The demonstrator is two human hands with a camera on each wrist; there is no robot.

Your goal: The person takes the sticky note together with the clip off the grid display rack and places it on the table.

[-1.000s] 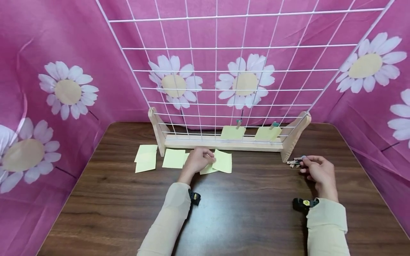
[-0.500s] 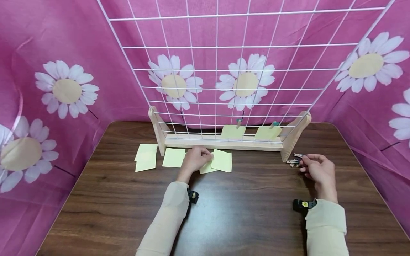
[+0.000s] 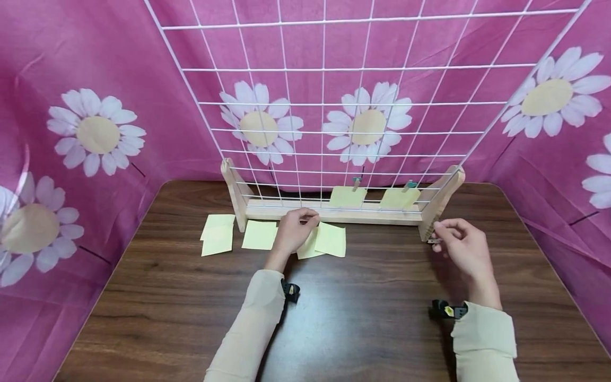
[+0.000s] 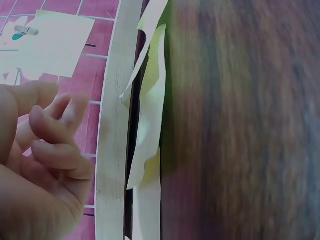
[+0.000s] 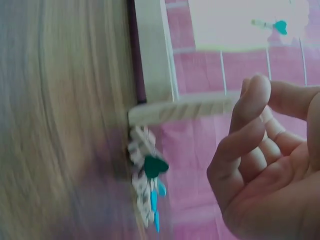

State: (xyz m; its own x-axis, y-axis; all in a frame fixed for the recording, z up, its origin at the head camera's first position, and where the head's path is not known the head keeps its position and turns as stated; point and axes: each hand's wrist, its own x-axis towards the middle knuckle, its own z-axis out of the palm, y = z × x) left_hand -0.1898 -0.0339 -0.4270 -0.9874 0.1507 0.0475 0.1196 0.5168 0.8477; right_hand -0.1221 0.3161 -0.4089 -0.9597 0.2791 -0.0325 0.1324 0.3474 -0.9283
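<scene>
My left hand hovers over overlapping yellow sticky notes at the foot of the stand; in the left wrist view its fingers are loosely bent with nothing visible between them. My right hand is raised just beside the stand's right foot, thumb and fingertip pinched together. The small clothespin in that pinch is hidden now by the fingers; it shows only in the earlier head frames. Below, in the right wrist view, lies a pile of wooden clothespins with green and blue decorations.
A white wire grid stands upright in a wooden base. Two yellow notes, one of them the right note, hang low on it from clothespins. More sticky notes lie to the left on the brown table.
My right hand has lifted from the clothespin pile and moved left and slightly up toward the stand's foot. My left hand has risen a little off the notes.
</scene>
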